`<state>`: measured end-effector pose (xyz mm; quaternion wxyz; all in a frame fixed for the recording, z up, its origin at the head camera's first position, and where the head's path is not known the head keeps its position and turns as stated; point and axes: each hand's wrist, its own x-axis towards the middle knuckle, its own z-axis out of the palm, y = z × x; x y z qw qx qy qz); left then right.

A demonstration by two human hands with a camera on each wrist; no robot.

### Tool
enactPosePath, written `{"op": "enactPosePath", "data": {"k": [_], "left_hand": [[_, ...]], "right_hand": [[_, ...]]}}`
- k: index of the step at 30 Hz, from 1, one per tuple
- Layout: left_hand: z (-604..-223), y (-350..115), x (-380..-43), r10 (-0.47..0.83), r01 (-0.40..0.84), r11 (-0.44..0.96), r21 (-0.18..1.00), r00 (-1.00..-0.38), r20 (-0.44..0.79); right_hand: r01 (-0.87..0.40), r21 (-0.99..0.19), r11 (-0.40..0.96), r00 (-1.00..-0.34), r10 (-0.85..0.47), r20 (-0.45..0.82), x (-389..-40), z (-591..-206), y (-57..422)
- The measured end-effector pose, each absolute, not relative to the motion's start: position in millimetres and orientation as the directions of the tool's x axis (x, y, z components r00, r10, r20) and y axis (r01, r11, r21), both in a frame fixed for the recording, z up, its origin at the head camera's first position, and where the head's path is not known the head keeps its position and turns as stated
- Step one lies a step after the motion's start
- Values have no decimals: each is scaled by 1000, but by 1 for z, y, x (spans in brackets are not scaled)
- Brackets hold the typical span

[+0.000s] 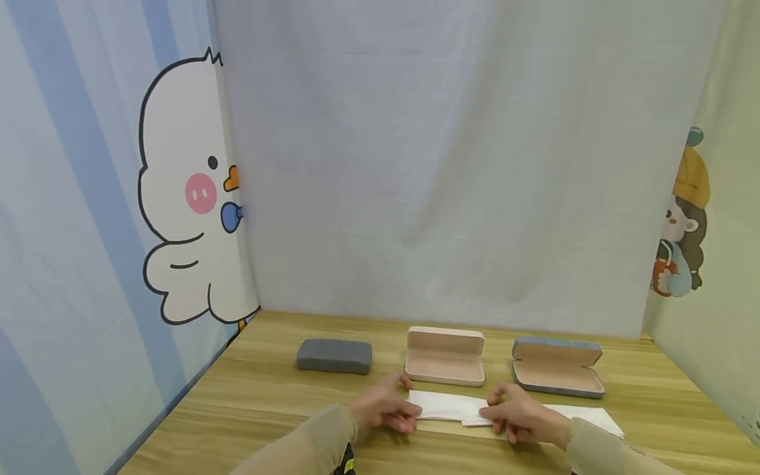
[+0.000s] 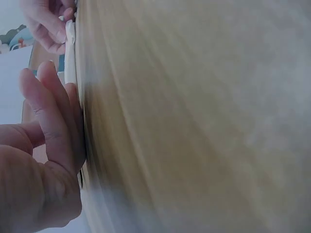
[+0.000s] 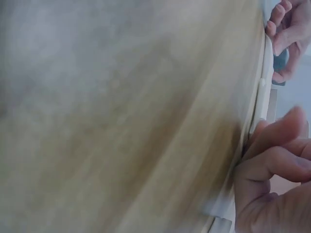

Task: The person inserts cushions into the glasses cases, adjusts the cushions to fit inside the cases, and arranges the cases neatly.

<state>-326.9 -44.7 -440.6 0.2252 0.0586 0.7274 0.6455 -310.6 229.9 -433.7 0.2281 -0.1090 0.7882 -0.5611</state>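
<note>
A white cloth [image 1: 442, 404], folded into a long strip, lies across the table before me. At its left end my left hand [image 1: 388, 406] touches the edge with an extended finger, its thumb apart on the far side. Along the strip my right hand [image 1: 519, 415] pinches the cloth, its other fingers bent. That hand covers part of the strip, whose right end comes out beyond the wrist. A small step in the near edge shows layers overlapping. Close up, the left fingers [image 2: 56, 116] and right fingers [image 3: 272, 160] lie low against the tabletop.
Behind the cloth stand a closed grey glasses case [image 1: 334, 356], an open pale glasses case [image 1: 445, 375] and an open blue-grey glasses case [image 1: 558, 388]. A white curtain [image 1: 439, 165] hangs behind the wooden table [image 1: 255, 389], with printed hangings at both sides.
</note>
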Motion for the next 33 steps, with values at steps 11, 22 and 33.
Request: {"op": "enactPosePath", "data": {"k": [11, 22, 33], "left_hand": [[-440, -29, -326, 295, -174, 212, 962, -927, -233], [-443, -49, -341, 382, -296, 81, 952, -872, -304], [-444, -60, -350, 459, -327, 60, 943, -830, -317]], "right_hand": [[34, -924, 381, -883, -422, -207, -313, -434, 223], [95, -945, 314, -843, -480, -245, -319, -435, 233], [117, -960, 254, -815, -527, -239, -324, -434, 238]]}}
